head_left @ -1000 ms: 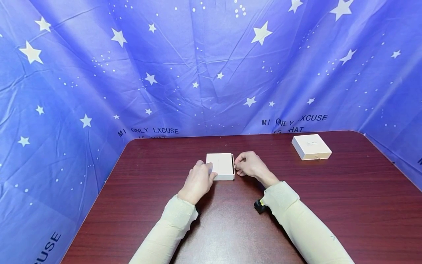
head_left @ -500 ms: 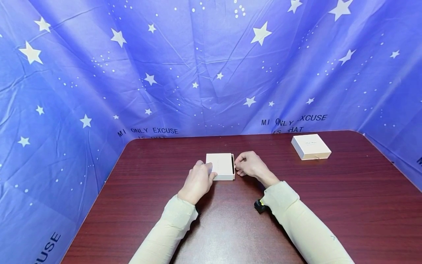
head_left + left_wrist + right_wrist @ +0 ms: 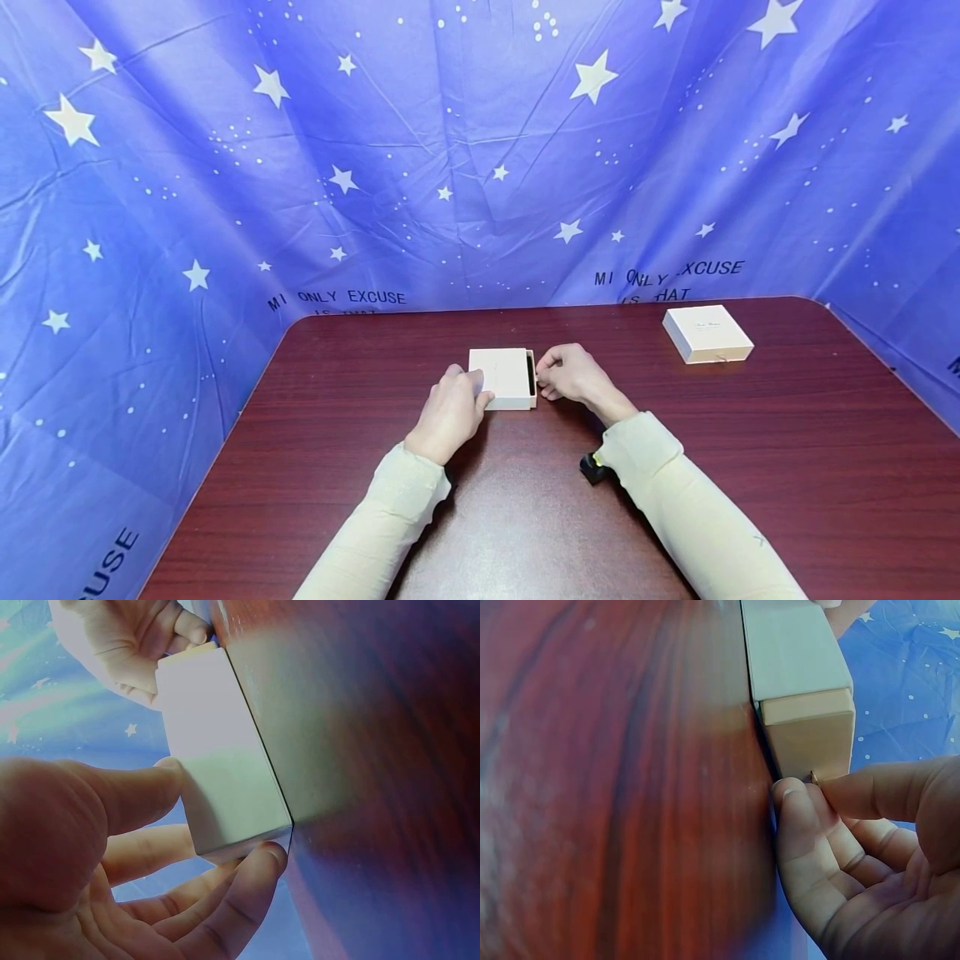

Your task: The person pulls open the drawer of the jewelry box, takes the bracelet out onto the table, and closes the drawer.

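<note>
A white drawer-style gift box [image 3: 501, 375] lies flat on the table, its inner drawer [image 3: 810, 735] slid a little out of the sleeve on the right side. A dark gap shows along that edge in the head view. My left hand [image 3: 447, 408] grips the left end of the sleeve, thumb on one face and fingers round the end, as the left wrist view shows. At the drawer's front, my right hand [image 3: 573, 373] pinches a small ribbon pull tab [image 3: 814, 778] between thumb and finger. The inside of the drawer is mostly hidden under the sleeve.
A second white box [image 3: 708, 332] with small print on top and a pull tab on its front sits at the back right of the dark red wooden table [image 3: 495, 517]. A blue star-patterned cloth [image 3: 450, 150] hangs behind and at both sides.
The drawer has slid slightly to the right out of the sleeve, widening the dark gap. My right hand has shifted slightly right with it; my left hand has stayed in place.
</note>
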Demonstrator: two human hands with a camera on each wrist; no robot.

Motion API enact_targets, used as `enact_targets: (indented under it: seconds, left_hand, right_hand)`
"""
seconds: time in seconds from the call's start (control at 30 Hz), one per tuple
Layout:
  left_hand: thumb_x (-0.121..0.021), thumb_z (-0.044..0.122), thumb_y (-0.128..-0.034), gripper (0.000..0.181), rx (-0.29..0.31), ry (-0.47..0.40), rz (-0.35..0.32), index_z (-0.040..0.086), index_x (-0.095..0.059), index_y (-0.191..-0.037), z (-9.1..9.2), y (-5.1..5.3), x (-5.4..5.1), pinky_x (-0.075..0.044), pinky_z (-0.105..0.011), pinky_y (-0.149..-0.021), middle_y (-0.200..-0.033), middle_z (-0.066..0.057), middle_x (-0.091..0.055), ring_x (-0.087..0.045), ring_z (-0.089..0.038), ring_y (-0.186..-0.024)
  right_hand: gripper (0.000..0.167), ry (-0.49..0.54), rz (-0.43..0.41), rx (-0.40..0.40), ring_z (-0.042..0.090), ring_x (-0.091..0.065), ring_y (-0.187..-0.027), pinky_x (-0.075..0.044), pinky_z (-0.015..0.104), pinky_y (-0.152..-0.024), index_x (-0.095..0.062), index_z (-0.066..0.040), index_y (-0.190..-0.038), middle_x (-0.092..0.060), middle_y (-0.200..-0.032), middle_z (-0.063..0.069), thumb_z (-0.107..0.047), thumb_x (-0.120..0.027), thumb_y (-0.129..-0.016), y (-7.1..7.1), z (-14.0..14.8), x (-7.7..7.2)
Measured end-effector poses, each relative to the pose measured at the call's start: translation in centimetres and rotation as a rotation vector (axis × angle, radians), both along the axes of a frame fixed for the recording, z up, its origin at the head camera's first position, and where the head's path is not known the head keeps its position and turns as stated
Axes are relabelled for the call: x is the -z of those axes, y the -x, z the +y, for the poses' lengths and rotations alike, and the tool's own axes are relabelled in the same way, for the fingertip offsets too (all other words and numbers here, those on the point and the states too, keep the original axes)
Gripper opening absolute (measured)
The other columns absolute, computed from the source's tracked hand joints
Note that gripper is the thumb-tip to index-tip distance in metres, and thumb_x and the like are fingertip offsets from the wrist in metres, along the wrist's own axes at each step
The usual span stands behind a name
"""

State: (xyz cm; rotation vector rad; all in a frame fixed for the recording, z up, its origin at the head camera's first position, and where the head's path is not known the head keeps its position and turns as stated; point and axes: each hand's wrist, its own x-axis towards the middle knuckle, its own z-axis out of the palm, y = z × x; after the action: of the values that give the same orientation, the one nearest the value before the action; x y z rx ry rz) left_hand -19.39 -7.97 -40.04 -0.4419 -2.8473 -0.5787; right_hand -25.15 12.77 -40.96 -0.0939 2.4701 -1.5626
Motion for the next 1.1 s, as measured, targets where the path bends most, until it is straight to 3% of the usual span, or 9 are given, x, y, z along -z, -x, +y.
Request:
enact_targets:
  seconds: [1.1]
  left_hand:
    - [-0.069, 0.022, -0.0887, 0.017, 0.005, 0.002, 0.004, 0.011, -0.060, -0.080, 0.07, 0.02, -0.09, -0.050, -0.042, -0.059, -0.079, -0.009, -0.051, -0.062, -0.035, -0.066]
  right_hand:
    - [0.008, 0.007, -0.007, 0.001, 0.021, -0.066, -0.059, -0.056, 0.034, -0.058, -0.060, 0.008, -0.087, -0.064, -0.078, 0.016, 0.011, -0.052, -0.086, 0.07, 0.41, 0.01]
